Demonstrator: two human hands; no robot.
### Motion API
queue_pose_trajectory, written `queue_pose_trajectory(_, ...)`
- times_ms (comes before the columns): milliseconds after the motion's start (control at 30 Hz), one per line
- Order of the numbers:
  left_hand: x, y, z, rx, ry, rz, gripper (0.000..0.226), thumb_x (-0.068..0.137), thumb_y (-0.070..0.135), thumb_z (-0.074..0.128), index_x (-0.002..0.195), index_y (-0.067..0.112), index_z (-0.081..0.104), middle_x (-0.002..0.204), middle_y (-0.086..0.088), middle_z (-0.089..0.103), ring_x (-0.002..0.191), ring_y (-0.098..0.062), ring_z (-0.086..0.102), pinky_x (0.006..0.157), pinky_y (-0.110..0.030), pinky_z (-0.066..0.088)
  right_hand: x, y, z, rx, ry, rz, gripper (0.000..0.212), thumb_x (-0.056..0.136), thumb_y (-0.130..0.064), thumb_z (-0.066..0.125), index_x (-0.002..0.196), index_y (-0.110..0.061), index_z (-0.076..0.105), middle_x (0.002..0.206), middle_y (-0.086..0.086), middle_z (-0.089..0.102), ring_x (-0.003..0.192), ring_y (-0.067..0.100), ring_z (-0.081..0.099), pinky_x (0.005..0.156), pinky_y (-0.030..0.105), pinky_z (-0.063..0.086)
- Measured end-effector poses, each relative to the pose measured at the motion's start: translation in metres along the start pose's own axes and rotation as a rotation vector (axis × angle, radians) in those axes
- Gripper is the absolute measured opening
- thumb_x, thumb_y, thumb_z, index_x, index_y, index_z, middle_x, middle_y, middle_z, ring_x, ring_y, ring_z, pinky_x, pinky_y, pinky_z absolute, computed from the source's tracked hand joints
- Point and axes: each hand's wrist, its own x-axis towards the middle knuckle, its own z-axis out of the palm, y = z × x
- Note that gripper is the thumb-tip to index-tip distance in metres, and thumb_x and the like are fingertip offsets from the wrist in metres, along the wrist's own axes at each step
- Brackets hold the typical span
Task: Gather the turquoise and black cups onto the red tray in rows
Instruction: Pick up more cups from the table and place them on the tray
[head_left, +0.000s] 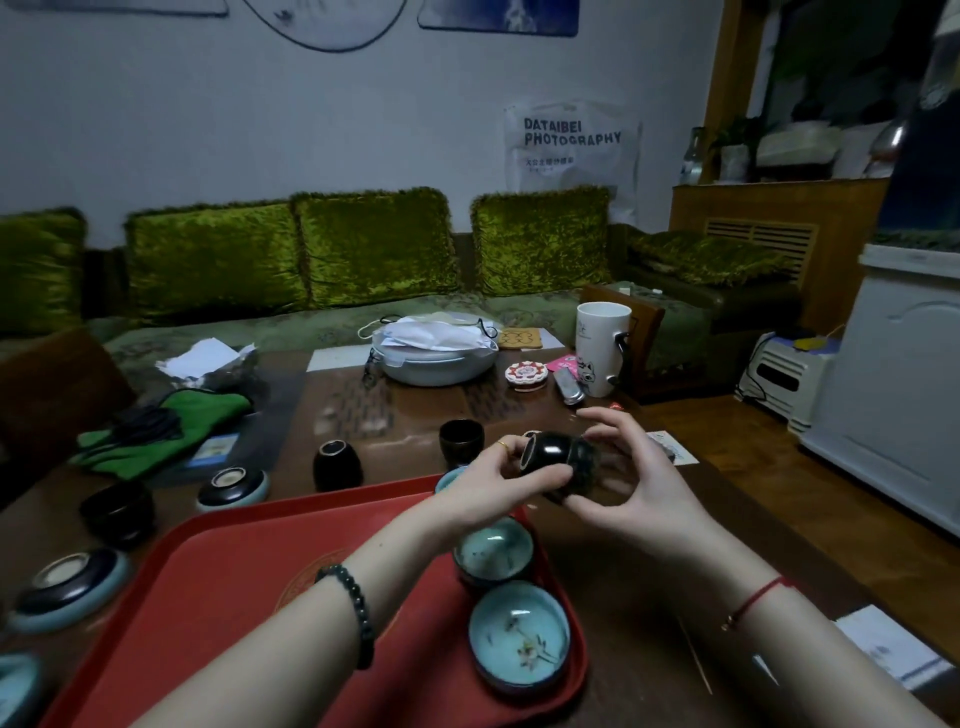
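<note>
Red tray (234, 571), turquoise cups (519, 636) flecked with pale flowers along its right edge, black cup (550, 457), green cloth (171, 421), olive cushions (374, 244)

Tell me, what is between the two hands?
In the head view, a black cup, tipped sideways, is held between the left hand and right hand.

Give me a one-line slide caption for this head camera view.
Left hand and right hand hold a black cup sideways by the red tray, turquoise cups lining its right edge.
</note>
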Motion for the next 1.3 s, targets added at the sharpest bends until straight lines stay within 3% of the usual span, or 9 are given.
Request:
queue_pose_trajectory(67, -0.010, 0.000, -0.016, 0.023, -0.005, -0.008, 0.034, 0.075, 0.038, 0.069, 0.104, 0.026, 0.055, 0.101, 0.008, 0.062, 0.091, -0.004, 0.058, 0.076, -0.019, 0.046, 0.006, -0.010, 0.011, 0.050, -0.022, -0.012, 0.072, 0.064, -0.012, 0.079, 0.113, -0.050, 0.042, 0.113, -0.015, 0.047, 0.106, -0.007, 0.051, 0.075, 0.009, 0.051)
queue_pose_trajectory(200, -0.028, -0.003, -0.042, 0.089, 0.009, 0.025, 0.034, 0.076, 0.033, 0.069, 0.107, 0.030, 0.055, 0.105, 0.005, 0.065, 0.096, -0.002, 0.060, 0.086, -0.019, 0.048, 0.017, -0.028, 0.031, 0.110, -0.032, -0.048, 0.065, 0.066, -0.006, 0.077, 0.111, -0.040, 0.046, 0.108, -0.012, 0.051, 0.097, -0.016, 0.052, 0.063, 0.010, 0.051)
queue_pose_trajectory(267, -0.036, -0.005, -0.054, 0.138, 0.007, 0.068, 0.036, 0.078, 0.029, 0.068, 0.110, 0.034, 0.053, 0.110, 0.005, 0.065, 0.097, 0.002, 0.059, 0.085, -0.016, 0.048, 0.023, -0.035, 0.042, 0.087, -0.055, -0.044, 0.065, 0.066, -0.007, 0.078, 0.114, -0.036, 0.046, 0.108, -0.010, 0.053, 0.099, -0.005, 0.056, 0.066, 0.013, 0.053)
queue_pose_trajectory(400, -0.042, -0.015, -0.076, 0.264, 0.079, 0.149, 0.055, 0.074, 0.020, 0.073, 0.123, 0.021, 0.050, 0.117, -0.001, 0.063, 0.108, -0.011, 0.059, 0.098, -0.029, 0.047, 0.038, -0.043, 0.064, 0.041, -0.086, -0.048, 0.065, 0.065, -0.008, 0.078, 0.117, -0.030, 0.046, 0.110, 0.000, 0.057, 0.107, 0.007, 0.054, 0.082, 0.026, 0.052)
queue_pose_trajectory(533, -0.045, -0.028, -0.093, 0.337, 0.231, 0.185, 0.051, 0.068, 0.029, 0.077, 0.112, 0.033, 0.051, 0.111, 0.013, 0.062, 0.105, 0.003, 0.055, 0.093, -0.008, 0.038, 0.053, -0.043, 0.087, 0.140, -0.100, -0.021, 0.067, 0.064, -0.004, 0.079, 0.116, -0.029, 0.046, 0.109, 0.004, 0.055, 0.096, 0.000, 0.058, 0.077, 0.014, 0.052)
queue_pose_trajectory(700, -0.046, -0.049, -0.107, 0.325, 0.340, 0.161, 0.056, 0.062, 0.034, 0.079, 0.108, 0.037, 0.047, 0.104, 0.026, 0.057, 0.101, 0.022, 0.047, 0.082, 0.005, 0.031, 0.069, -0.031, 0.117, 0.224, -0.130, 0.034, 0.068, 0.062, 0.002, 0.078, 0.115, -0.026, 0.046, 0.104, 0.010, 0.057, 0.091, 0.012, 0.058, 0.075, 0.012, 0.050)
queue_pose_trajectory(833, -0.043, -0.069, -0.112, 0.327, 0.361, 0.125, 0.058, 0.062, 0.036, 0.077, 0.110, 0.033, 0.045, 0.104, 0.026, 0.055, 0.102, 0.017, 0.047, 0.083, 0.006, 0.031, 0.077, -0.018, 0.135, 0.139, -0.138, 0.020, 0.070, 0.059, -0.004, 0.080, 0.110, -0.037, 0.046, 0.106, 0.004, 0.059, 0.095, 0.004, 0.059, 0.078, 0.011, 0.049)
queue_pose_trajectory(1033, -0.035, -0.091, -0.113, 0.311, 0.399, 0.077, 0.058, 0.065, 0.030, 0.076, 0.113, 0.029, 0.045, 0.107, 0.015, 0.058, 0.105, 0.002, 0.052, 0.081, 0.006, 0.031, 0.085, -0.004, 0.148, 0.017, -0.140, 0.000, 0.072, 0.057, -0.015, 0.081, 0.113, -0.041, 0.044, 0.108, -0.008, 0.058, 0.106, 0.012, 0.057, 0.098, 0.032, 0.045)
queue_pose_trajectory(1300, -0.034, -0.104, -0.116, 0.317, 0.395, 0.032, 0.056, 0.063, 0.035, 0.076, 0.109, 0.032, 0.045, 0.103, 0.020, 0.058, 0.102, 0.004, 0.053, 0.078, 0.006, 0.033, 0.090, 0.004, 0.158, -0.044, -0.178, 0.012, 0.072, 0.059, -0.013, 0.081, 0.120, -0.030, 0.045, 0.104, -0.010, 0.056, 0.107, 0.013, 0.057, 0.097, 0.026, 0.042)
